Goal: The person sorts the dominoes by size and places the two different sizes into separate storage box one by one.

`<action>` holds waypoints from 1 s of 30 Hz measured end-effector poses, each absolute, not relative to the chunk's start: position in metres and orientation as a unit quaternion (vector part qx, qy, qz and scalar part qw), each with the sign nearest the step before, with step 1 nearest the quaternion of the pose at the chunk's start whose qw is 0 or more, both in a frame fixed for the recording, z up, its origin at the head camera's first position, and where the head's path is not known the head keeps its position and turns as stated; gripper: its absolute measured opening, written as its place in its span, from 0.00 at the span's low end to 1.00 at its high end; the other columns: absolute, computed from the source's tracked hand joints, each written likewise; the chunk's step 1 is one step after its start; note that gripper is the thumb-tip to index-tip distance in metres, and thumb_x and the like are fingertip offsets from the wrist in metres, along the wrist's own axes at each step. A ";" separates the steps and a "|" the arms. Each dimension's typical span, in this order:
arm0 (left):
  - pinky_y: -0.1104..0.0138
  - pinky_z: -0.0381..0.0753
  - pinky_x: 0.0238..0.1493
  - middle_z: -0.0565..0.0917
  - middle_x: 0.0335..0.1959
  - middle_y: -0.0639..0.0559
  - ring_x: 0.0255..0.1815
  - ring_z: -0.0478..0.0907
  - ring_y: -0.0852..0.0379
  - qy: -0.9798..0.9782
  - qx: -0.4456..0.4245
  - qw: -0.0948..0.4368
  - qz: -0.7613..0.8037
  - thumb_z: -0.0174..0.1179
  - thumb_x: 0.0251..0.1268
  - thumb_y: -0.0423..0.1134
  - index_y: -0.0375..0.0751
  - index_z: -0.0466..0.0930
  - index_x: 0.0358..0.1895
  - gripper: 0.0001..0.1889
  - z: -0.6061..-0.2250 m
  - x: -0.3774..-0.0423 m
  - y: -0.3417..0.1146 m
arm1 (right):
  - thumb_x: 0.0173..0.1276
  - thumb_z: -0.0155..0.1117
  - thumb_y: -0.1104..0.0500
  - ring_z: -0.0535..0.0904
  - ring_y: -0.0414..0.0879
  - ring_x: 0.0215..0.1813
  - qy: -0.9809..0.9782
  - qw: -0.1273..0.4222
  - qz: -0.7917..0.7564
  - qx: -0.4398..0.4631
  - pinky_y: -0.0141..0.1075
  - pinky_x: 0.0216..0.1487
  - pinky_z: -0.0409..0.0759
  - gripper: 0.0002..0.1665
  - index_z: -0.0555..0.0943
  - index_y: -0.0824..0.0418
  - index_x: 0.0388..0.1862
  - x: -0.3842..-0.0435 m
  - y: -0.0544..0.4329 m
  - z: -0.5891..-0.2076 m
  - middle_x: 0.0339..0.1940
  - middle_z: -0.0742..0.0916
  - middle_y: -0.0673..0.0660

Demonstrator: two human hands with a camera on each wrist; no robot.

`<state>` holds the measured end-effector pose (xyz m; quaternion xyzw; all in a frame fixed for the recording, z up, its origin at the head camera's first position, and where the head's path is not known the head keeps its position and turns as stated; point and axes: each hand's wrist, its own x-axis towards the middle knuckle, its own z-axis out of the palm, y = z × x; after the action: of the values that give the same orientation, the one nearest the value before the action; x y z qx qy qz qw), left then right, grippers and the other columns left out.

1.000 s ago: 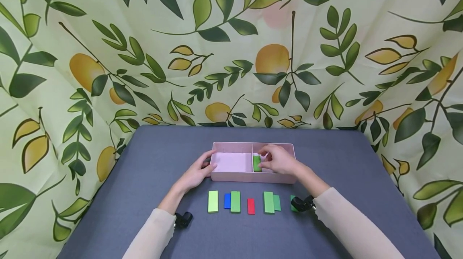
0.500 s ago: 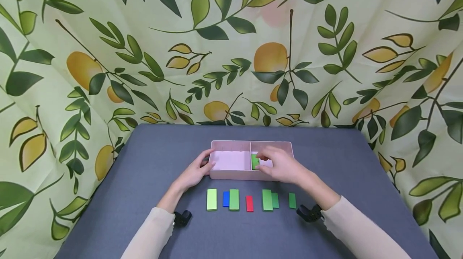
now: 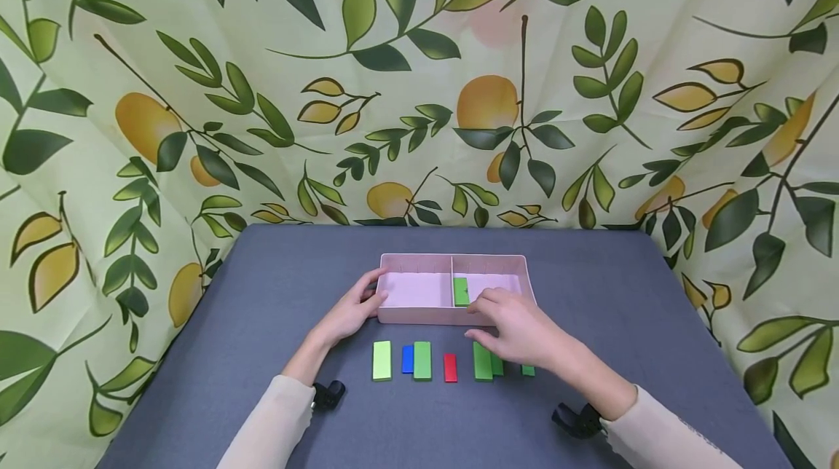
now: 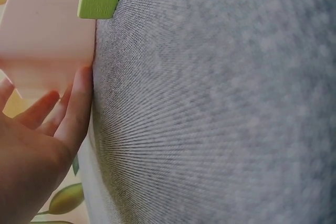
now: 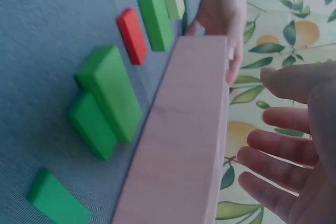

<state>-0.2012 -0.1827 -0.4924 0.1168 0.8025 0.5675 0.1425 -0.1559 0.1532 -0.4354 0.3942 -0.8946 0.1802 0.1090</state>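
A pink box (image 3: 419, 317) with two compartments stands on the table, and a green block (image 3: 461, 291) lies in its right compartment against the divider. My left hand (image 3: 349, 313) holds the box's left end, thumb at the rim and fingers along the outer wall. Over the front wall on the right hovers my right hand (image 3: 521, 325), fingers spread and holding nothing, as the right wrist view also shows. In front of the box lie a light green block (image 3: 382, 361), a blue block (image 3: 408, 359), a green block (image 3: 422, 361) and a red block (image 3: 450, 368).
Farther right are a larger green block (image 3: 482, 362) and a smaller green block (image 5: 93, 124) side by side. A dark green block (image 5: 58, 198) lies apart, partly hidden by my right hand in the head view. A leaf-patterned cloth (image 3: 419, 90) hangs behind the table.
My right hand has let go of the green block in the right compartment and moved back toward me, over the front wall. My left hand stays at the box's left end.
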 end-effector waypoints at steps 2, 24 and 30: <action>0.54 0.79 0.60 0.57 0.79 0.37 0.71 0.68 0.39 0.802 0.119 0.142 0.568 0.52 0.81 0.41 0.45 0.56 0.80 0.30 -0.492 -0.201 -0.183 | 0.61 0.78 0.50 0.81 0.41 0.42 -0.892 0.117 0.176 0.399 0.38 0.44 0.82 0.17 0.86 0.56 0.44 -0.151 0.153 -0.439 0.39 0.85 0.47; 0.54 0.79 0.61 0.57 0.79 0.40 0.71 0.68 0.40 0.812 0.115 0.138 0.556 0.52 0.81 0.42 0.48 0.57 0.80 0.29 -0.497 -0.204 -0.184 | 0.58 0.76 0.41 0.71 0.44 0.43 -0.907 0.059 0.086 0.409 0.41 0.45 0.77 0.28 0.84 0.58 0.50 -0.130 0.155 -0.487 0.41 0.77 0.48; 0.53 0.77 0.63 0.58 0.80 0.43 0.72 0.68 0.42 0.818 0.105 0.138 0.548 0.53 0.81 0.43 0.51 0.58 0.80 0.29 -0.495 -0.203 -0.184 | 0.58 0.76 0.42 0.69 0.43 0.42 -0.910 0.045 0.083 0.404 0.39 0.45 0.76 0.28 0.83 0.58 0.49 -0.130 0.154 -0.492 0.40 0.76 0.48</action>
<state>-0.2029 -0.1841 -0.4952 0.1052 0.8184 0.5477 0.1383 -0.1304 0.1538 -0.4923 0.4044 -0.9097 0.0830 0.0451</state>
